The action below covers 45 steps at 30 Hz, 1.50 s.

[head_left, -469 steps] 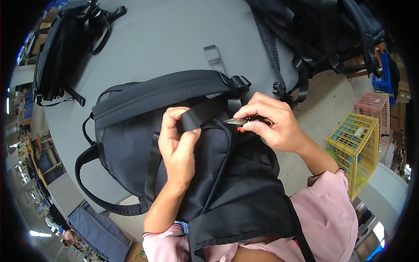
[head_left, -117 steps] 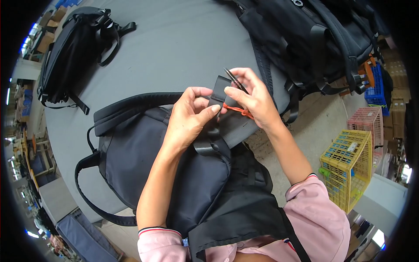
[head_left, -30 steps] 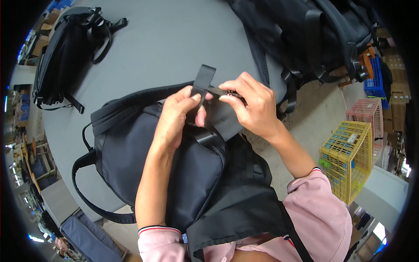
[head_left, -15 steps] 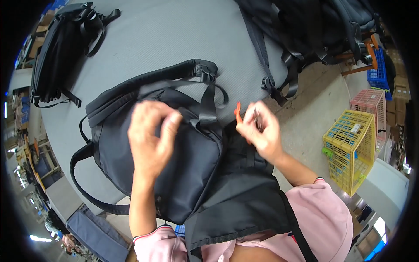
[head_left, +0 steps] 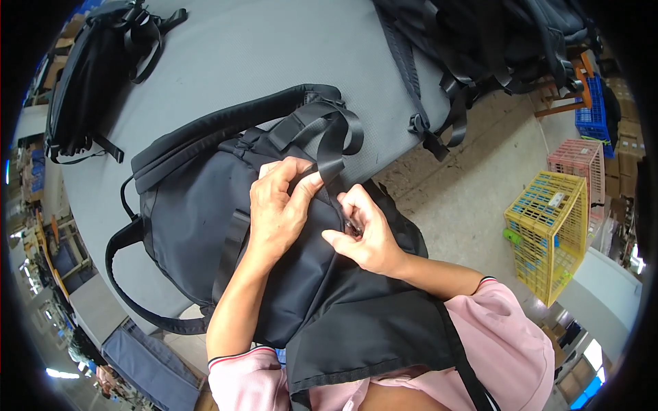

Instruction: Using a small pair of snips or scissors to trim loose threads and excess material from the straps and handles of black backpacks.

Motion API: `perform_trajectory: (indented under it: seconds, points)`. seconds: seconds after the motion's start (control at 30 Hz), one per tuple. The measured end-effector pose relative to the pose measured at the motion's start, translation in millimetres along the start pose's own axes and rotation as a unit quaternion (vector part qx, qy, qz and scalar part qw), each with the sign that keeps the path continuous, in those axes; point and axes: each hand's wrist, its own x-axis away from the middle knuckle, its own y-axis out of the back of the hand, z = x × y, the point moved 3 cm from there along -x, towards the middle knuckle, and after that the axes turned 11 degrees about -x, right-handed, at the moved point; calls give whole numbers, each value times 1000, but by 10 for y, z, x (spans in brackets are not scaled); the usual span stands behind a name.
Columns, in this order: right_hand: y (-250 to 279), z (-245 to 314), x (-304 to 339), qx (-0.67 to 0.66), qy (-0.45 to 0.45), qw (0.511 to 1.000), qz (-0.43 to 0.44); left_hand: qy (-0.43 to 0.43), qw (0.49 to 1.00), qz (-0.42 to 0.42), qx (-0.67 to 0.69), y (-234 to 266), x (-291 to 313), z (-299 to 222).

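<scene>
A black backpack (head_left: pixel 199 212) lies at the near edge of the grey-topped table and over my front. My left hand (head_left: pixel 277 205) is closed on its upper part, thumb and forefinger pinching the edge beside a black webbing strap (head_left: pixel 332 147) that loops up. Close by on the right, my right hand (head_left: pixel 370 236) is curled round small thread snips (head_left: pixel 353 227); only a bit of dark metal shows in the palm. Its forefinger touches the backpack's edge below the strap, with the thumb held apart. The padded shoulder strap (head_left: pixel 226 123) runs along the bag's far side.
Another black bag (head_left: pixel 92 75) lies at the far left of the grey table (head_left: pixel 260 48). More black backpacks (head_left: pixel 480 41) are piled at the far right, straps hanging over the edge. On the floor at right stand yellow (head_left: pixel 548 226), pink (head_left: pixel 579 161) and blue (head_left: pixel 595 113) plastic crates.
Both hands have come together at the backpack's upper edge; the left now pinches it. My right hand moved left and down, and the orange part of the snips is out of sight. The webbing strap shifted.
</scene>
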Motion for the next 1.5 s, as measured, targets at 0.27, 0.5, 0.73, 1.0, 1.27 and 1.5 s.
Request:
perform_trajectory:
  seconds: [0.27, 0.5, 0.73, 1.0, 1.27, 1.5]
  points:
    - [96, 66, -53, -90, 25, 992, 90, 120, 966, 22, 229, -21, -31, 135]
    - [181, 512, -373, 190, 98, 976, 44, 97, 977, 21, 191, -54, -28, 181]
    - [136, 594, -566, 306, 100, 915, 244, 80, 982, 24, 170, -64, -41, 187]
    - [316, 541, -376, 206, -33, 958, 198, 69, 990, 15, 124, -29, -53, 138]
    - [194, 811, -242, 523, 184, 828, 88, 59, 993, 4, 100, -12, -50, 115]
    - [190, 852, -272, 497, 152, 847, 109, 50, 993, -5, 102, -22, -44, 109]
